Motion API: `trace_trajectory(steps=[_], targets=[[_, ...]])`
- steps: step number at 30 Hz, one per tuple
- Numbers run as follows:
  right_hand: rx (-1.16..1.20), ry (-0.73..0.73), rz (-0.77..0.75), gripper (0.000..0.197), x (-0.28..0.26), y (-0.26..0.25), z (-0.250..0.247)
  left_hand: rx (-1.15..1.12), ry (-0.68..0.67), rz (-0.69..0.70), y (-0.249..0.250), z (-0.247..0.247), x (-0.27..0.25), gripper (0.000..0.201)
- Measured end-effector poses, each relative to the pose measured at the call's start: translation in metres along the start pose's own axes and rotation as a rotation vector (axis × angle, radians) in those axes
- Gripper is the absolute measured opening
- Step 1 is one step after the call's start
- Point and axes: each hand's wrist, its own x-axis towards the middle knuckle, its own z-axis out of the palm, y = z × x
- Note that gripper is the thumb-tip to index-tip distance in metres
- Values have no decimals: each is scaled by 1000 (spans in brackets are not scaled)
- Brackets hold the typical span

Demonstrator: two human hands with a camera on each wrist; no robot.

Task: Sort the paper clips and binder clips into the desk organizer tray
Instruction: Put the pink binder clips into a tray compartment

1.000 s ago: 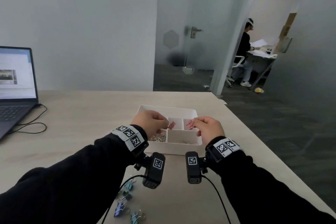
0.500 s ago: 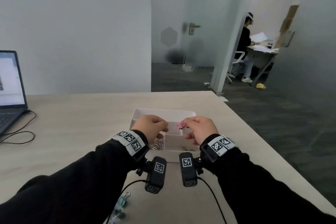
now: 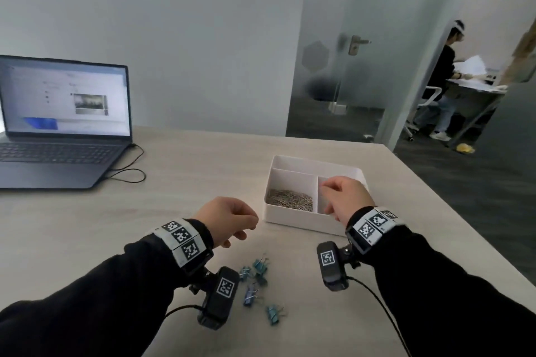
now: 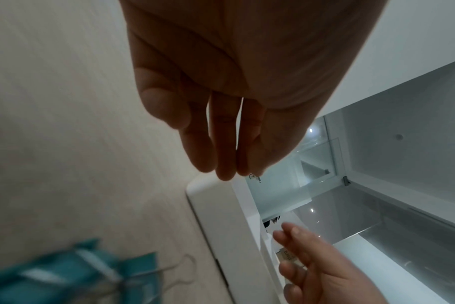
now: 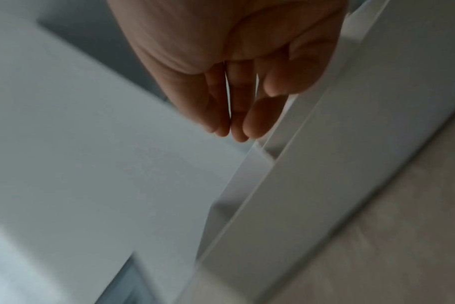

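The white organizer tray [image 3: 316, 164] sits on the desk, with a heap of silver paper clips [image 3: 290, 200] in its near left compartment. My right hand [image 3: 327, 200] hovers over the near right compartment, its fingers relaxed and holding nothing, and it hides what lies in there. In the right wrist view the right hand [image 5: 234, 133] shows loose, empty fingers above the tray wall [image 5: 312, 185]. My left hand [image 3: 246, 229] hangs loosely curled and empty above the desk just left of the tray. Several blue binder clips [image 3: 255, 284] lie scattered on the desk between my wrists.
An open laptop [image 3: 61, 130] with its cable [image 3: 127, 177] occupies the far left of the desk. The desk's right edge runs close past the tray. Beyond a glass partition a person [image 3: 443, 81] stands at another table.
Both hands pinched pink binder clips over the tray earlier; now neither holds one. My left hand has pulled back left out of the tray. The view has shifted, showing the laptop and blue clips.
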Motion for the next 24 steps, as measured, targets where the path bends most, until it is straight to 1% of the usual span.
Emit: trace_trajectory(steps=[2, 4, 5, 7, 9, 11, 14, 17, 19, 22, 24], targets=[[-112, -202, -58, 9, -26, -15, 12, 73, -39, -22, -10, -4, -10, 7], [-241, -418, -111, 8, -52, -28, 24, 130, -106, -26, -17, -7, -18, 7], [-285, -498, -153, 9, -63, -34, 30, 160, -142, -23, -20, -7, -21, 9], [-359, -614, -270, 14, -81, -42, 40, 213, -188, -7, -24, -7, -27, 18], [-489, -696, -391, 20, -92, -46, 50, 216, -201, 5, -29, -4, -32, 23], [-603, -724, -464, 28, -99, -46, 58, 197, -201, 3, -34, 1, -34, 24], [-655, -724, -489, 34, -102, -46, 63, 189, -180, 1, -38, 5, -35, 25], [-744, -746, -556, 30, -103, -46, 64, 165, -158, 14, -39, 8, -35, 29], [-790, -749, -600, 25, -106, -44, 65, 166, -160, 35, -39, 9, -35, 36], [-746, -724, -589, 24, -104, -38, 63, 250, -158, 78, -41, 11, -30, 50], [-606, -684, -522, 18, -99, -37, 56, 291, -163, 86, -41, 13, -27, 56]])
